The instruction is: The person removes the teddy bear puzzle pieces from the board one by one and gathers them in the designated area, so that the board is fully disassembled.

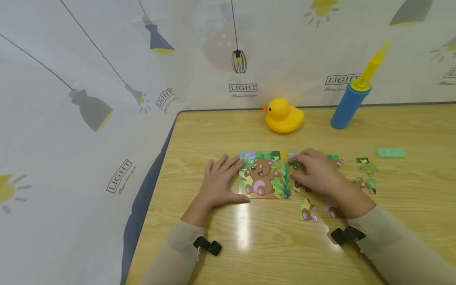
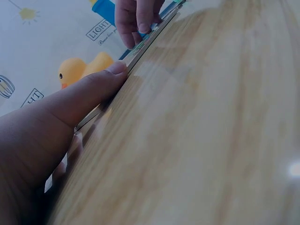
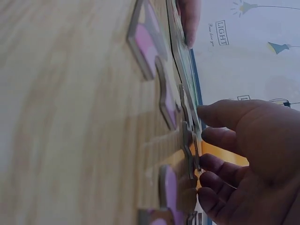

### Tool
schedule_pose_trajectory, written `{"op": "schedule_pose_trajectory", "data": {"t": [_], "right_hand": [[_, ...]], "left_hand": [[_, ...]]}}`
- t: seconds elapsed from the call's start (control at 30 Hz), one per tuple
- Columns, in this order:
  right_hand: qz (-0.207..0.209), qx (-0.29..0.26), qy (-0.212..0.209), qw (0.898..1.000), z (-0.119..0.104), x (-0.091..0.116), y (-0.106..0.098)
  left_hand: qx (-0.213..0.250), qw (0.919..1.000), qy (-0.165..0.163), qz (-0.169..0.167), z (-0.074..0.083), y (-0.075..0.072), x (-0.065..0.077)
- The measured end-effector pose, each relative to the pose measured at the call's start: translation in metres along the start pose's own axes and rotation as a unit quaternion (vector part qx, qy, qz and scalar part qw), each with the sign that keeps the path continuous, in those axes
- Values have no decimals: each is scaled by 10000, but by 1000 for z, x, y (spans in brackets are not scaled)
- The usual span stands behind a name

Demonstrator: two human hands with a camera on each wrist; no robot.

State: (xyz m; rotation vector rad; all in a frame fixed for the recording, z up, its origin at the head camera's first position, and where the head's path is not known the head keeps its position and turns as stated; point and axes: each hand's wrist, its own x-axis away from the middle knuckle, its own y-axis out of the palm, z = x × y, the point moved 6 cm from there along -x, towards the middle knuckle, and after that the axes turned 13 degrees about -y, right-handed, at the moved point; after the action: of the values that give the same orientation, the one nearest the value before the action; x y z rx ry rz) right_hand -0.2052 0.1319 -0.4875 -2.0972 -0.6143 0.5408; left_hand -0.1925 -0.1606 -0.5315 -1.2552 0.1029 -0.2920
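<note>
A square picture board [image 1: 263,178] with a brown bear on it lies flat on the table. My left hand [image 1: 220,181] rests at its left side with fingers spread, fingertips on the upper left edge and the thumb [image 2: 93,91] along the near edge. By the board's right edge, my right hand [image 1: 318,172] hovers low over jigsaw pieces, partly hiding them. Its thumb and fingers [image 3: 220,161] are loosely bent and apart, with nothing between them in the right wrist view. Nearer me lie a yellow-and-brown piece [image 1: 306,210] and a purple-and-brown piece [image 1: 332,210].
More jigsaw pieces [image 1: 367,164] lie right of my right hand. A mint-green block [image 1: 391,152] is farther right. Toward the back stand a yellow rubber duck [image 1: 285,118] and a blue hand pump [image 1: 349,105] with a yellow nozzle, before a lamp-printed curtain [image 1: 199,71].
</note>
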Motion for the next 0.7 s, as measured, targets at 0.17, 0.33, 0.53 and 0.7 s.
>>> {"op": "schedule_pose_trajectory", "data": {"t": [0.17, 0.33, 0.53, 0.7], "right_hand": [[7, -98, -401, 9991, -6, -6, 8], [-263, -202, -468, 9984, -10, -5, 19], [-460, -195, -468, 9977, -16, -4, 22], [-625, -189, -341, 9973, -19, -5, 24]], "left_hand": [[-26, 10000, -13, -45, -1, -1, 1], [-36, 10000, -32, -54, -2, 0, 1], [17, 10000, 5, -6, -2, 2, 0], [49, 10000, -12, -15, -2, 2, 0]]}}
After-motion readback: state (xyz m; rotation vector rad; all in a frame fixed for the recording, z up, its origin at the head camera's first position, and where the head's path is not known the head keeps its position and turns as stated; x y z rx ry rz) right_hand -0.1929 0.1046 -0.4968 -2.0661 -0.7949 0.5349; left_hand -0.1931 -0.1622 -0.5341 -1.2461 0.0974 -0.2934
